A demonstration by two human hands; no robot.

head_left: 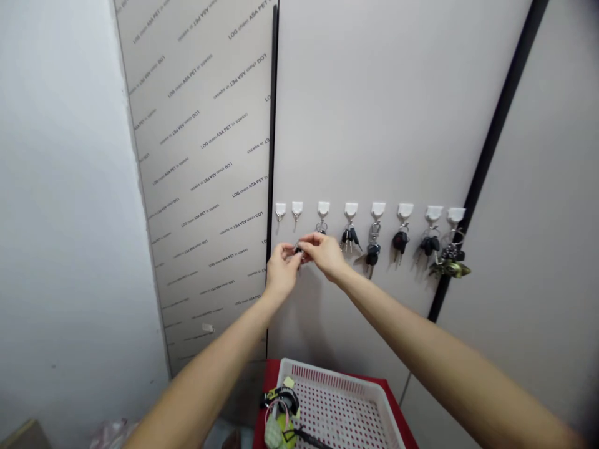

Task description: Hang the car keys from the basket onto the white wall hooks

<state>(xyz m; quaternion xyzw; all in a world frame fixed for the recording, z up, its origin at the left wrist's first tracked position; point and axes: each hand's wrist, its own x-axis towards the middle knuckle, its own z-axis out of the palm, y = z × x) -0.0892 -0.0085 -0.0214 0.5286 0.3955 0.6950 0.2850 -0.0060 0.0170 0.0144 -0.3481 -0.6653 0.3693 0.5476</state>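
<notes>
Both my arms reach up to a row of white wall hooks (350, 209) on a grey panel. My left hand (281, 269) and my right hand (324, 252) meet just below the two bare hooks at the left end (296, 209), fingers pinched together on a small dark key or key ring (298, 249) between them. The third hook (323, 209) carries a metal ring right above my right hand. Farther right, hooks hold black key fobs (350, 237) and key bunches (450, 262).
A white perforated plastic basket (374, 399) sits on a red surface (269, 386) below, with a bunch of keys and a green-pink tag (279, 415) at its left edge. A printed film-covered panel (201, 156) and a white wall (60, 218) stand to the left.
</notes>
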